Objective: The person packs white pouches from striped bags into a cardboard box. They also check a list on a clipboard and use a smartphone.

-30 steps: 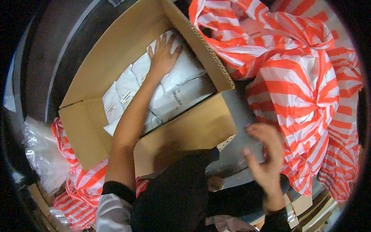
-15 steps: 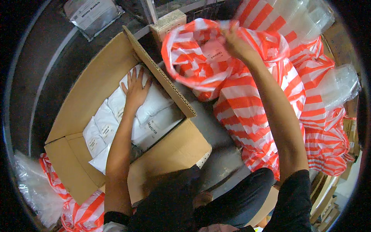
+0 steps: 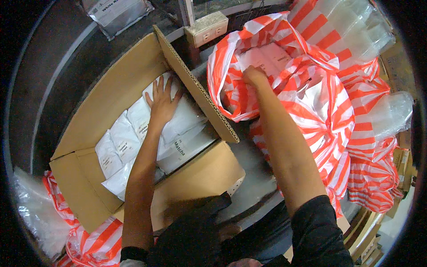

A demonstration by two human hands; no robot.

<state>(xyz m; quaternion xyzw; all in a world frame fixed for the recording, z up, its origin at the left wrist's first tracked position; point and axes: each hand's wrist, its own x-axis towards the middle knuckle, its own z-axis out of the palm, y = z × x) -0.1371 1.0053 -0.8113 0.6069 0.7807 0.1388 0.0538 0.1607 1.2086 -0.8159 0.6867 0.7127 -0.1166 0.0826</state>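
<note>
My left hand (image 3: pixel 164 103) lies flat with spread fingers on white pouches (image 3: pixel 139 115) packed in an open cardboard box (image 3: pixel 116 87). A pouch with dark print (image 3: pixel 181 149) sits nearer me in the same box. To the right, my right hand (image 3: pixel 255 76) reaches into the mouth of a red-and-white striped plastic bag (image 3: pixel 222 71). It is at the near edge of pale packets (image 3: pixel 266 58) that look pinkish inside the bag. Its fingers point down and are mostly hidden, so their grip does not show.
Beyond the box stands a power socket block (image 3: pixel 207 30). A silver-grey pouch (image 3: pixel 116 17) lies at the far left. Clear plastic packaging (image 3: pixel 356 31) and more striped bags (image 3: pixel 371 173) crowd the right side. Another striped bag (image 3: pixel 100 244) is at the lower left.
My right hand has left the striped bag's far rim and come down into its mouth. The bag's opening sits wider, showing more of the packets. My left hand stays on the pouches.
</note>
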